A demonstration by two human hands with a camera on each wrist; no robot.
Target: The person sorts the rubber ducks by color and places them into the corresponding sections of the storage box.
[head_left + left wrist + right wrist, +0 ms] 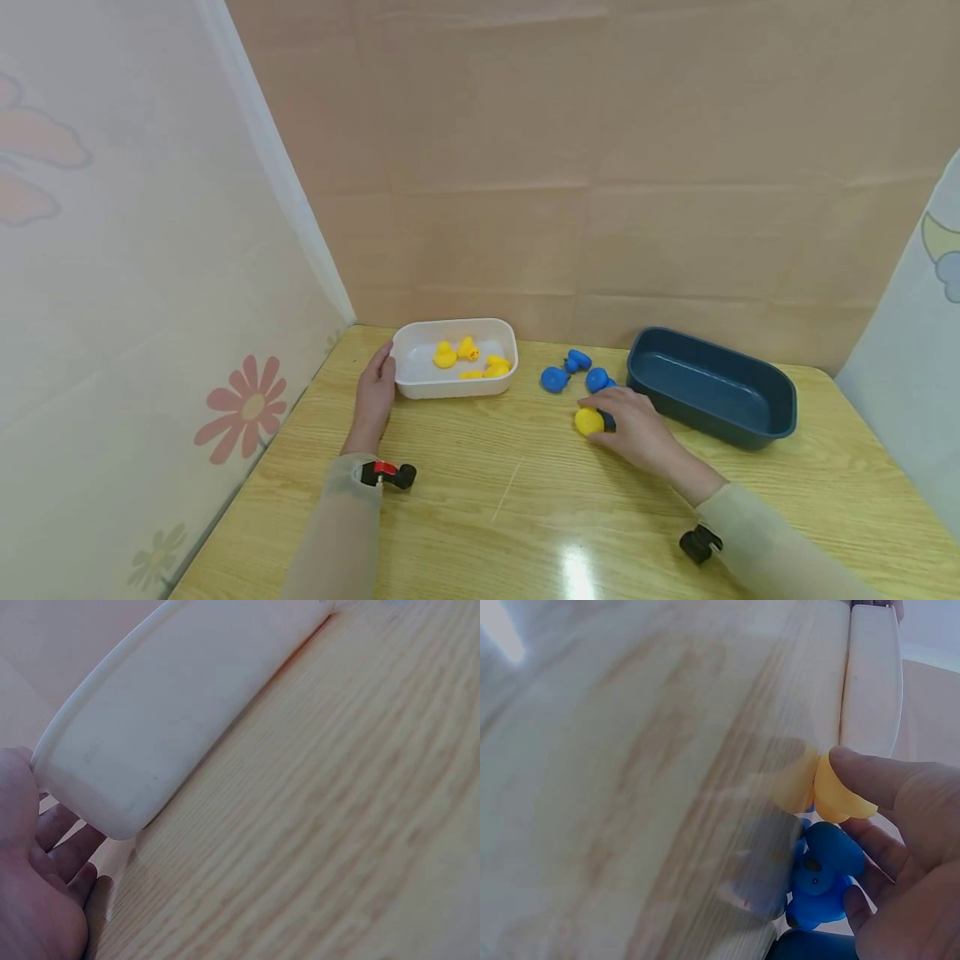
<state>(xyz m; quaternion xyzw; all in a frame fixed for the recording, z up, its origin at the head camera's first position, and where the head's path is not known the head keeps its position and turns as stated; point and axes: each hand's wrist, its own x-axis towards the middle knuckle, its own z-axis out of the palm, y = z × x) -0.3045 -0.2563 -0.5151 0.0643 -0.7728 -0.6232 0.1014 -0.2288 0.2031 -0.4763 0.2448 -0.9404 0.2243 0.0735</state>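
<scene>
My left hand [377, 392] grips the left end of a white plastic bin [453, 389], its fingers against the outer wall in the left wrist view. Inside the bin lie several small yellow toy ducks [445, 356]. With thumb and fingers my right hand [636, 429] pinches another yellow toy duck [587, 421], its flat round base facing the head camera. Close by this duck in the right wrist view is a blue toy duck [814, 879], beside the curled lower fingers. More blue toy ducks [555, 380] lie just beyond the right hand, between the two bins.
A dark blue bin [782, 417] stands at an angle to the right of the right hand, with no toys visible in it. Both bins rest on the wood-grain table [465, 500]. A brown paper-like wall [585, 167] closes off the back, with pale patterned sheets at the sides.
</scene>
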